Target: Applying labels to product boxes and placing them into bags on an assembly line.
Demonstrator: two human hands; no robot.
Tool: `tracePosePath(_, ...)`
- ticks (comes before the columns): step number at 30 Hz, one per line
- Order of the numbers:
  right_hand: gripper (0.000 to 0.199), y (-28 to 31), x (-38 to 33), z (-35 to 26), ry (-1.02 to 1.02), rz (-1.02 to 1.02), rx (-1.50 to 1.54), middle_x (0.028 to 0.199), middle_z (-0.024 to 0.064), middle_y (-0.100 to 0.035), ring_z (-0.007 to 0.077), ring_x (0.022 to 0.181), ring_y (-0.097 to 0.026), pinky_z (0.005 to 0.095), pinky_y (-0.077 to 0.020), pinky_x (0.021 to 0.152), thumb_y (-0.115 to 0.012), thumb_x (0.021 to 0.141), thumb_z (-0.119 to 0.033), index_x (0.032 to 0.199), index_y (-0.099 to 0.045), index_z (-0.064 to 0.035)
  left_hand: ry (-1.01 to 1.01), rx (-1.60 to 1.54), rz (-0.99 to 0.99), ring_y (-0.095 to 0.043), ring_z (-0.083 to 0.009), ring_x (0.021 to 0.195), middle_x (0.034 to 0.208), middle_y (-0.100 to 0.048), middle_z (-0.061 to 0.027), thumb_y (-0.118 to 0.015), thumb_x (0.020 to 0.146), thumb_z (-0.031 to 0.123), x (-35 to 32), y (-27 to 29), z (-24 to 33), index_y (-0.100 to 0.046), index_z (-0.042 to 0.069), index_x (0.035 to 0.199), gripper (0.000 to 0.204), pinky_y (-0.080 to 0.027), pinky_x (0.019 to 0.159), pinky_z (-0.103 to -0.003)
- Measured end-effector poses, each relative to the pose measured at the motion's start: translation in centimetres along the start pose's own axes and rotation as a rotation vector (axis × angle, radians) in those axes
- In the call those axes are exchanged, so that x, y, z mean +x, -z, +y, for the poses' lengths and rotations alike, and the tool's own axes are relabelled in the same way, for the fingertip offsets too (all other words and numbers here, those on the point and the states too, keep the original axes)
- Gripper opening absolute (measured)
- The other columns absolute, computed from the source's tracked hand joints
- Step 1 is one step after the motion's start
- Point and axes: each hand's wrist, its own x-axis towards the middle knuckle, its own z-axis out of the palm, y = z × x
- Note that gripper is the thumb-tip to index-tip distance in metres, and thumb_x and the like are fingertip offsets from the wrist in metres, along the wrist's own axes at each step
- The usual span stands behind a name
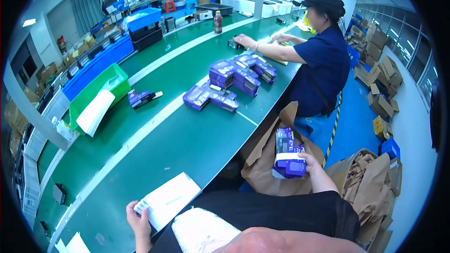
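Observation:
My left hand [139, 218] is closed on the near end of a stack of white sheets [172, 196], fingers and thumb gripping its edge. The stack lies at the green table's near edge. Off the table to the right, my right hand [309, 164] grips a bundle of purple cartons [284, 141] from its right side. A white band goes round the bundle. It is over or in an opening lined with brown paper [260, 159]; whether it touches the paper I cannot tell.
Several purple cartons [222, 74] stand in a cluster on the green table [154, 159], with a smaller group [139, 98] farther left. A co-worker [323, 56] in dark blue handles a small dark box beyond them. A green bin [101, 96] and a drink bottle [218, 22] stand farther back.

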Motion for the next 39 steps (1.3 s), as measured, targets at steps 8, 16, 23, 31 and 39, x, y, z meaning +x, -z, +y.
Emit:
tracePosePath(8, 0.077, -14.2, -11.2, 1.4, 0.135, -0.632, -0.073, 0.123, 0.0239, -0.065, 0.0401, 0.105, -0.067, 0.0491, -0.0558, 0.091, -0.074, 0.064, -0.005, 0.137, -0.051, 0.0008, -0.049, -0.039, 0.009, -0.061, -0.0239, 0.097, 0.112, -0.062, -0.0144, -0.069, 0.081, 0.004, -0.7, 6.1, -4.7, -0.057, 0.001, 0.121, 0.042, -0.049, 0.089, -0.032)
tracePosePath(16, 0.069, -41.1, -10.6, 3.2, 0.044, -0.913, -0.237, 0.125, 0.023, -0.064, 0.0341, 0.106, -0.069, 0.0424, -0.0577, 0.091, -0.071, 0.072, 0.0, 0.137, -0.047, 0.0034, -0.018, -0.354, -0.245, -0.061, -0.0192, 0.088, 0.106, -0.064, -0.0129, -0.067, 0.084, 0.009, 0.2, 13.0, -4.7, -0.056, 0.001, 0.125, 0.042, -0.048, 0.084, -0.028)
tracePosePath(23, 0.066, -56.3, -6.5, 12.7, -0.107, -0.85, -0.481, 0.121, 0.0243, -0.059, 0.0341, 0.098, -0.069, 0.0395, -0.0604, 0.083, -0.07, 0.083, -0.001, 0.138, -0.034, 0.0037, -0.194, -0.254, -0.429, -0.06, -0.0223, 0.097, 0.111, -0.065, -0.0118, -0.065, 0.086, 0.02, 8.4, 15.8, -3.0, -0.062, 0.003, 0.121, 0.039, -0.046, 0.089, -0.033)
tracePosePath(31, 0.066, -59.4, -7.2, 15.0, 0.25, -0.792, -1.025, 0.12, 0.0215, -0.058, 0.0363, 0.102, -0.066, 0.0443, -0.0541, 0.094, -0.074, 0.085, -0.015, 0.139, -0.041, 0.0005, -0.694, 0.567, -0.302, -0.052, -0.032, 0.116, 0.125, -0.057, -0.0148, -0.069, 0.086, 0.022, 16.0, 6.3, 3.9, -0.062, 0.004, 0.111, 0.031, -0.042, 0.101, -0.043)
tracePosePath(39, 0.04, -59.7, -8.4, 12.8, 1.56, -1.138, -1.657, 0.109, 0.0111, -0.064, 0.0342, 0.102, -0.061, 0.046, -0.0427, 0.098, -0.072, 0.085, -0.029, 0.12, -0.066, -0.0107, -0.494, 0.828, -0.394, -0.047, -0.0356, 0.12, 0.122, -0.051, -0.0174, -0.071, 0.086, 0.023, 17.1, 2.6, 4.9, -0.059, 0.005, 0.099, 0.026, -0.038, 0.106, -0.042)
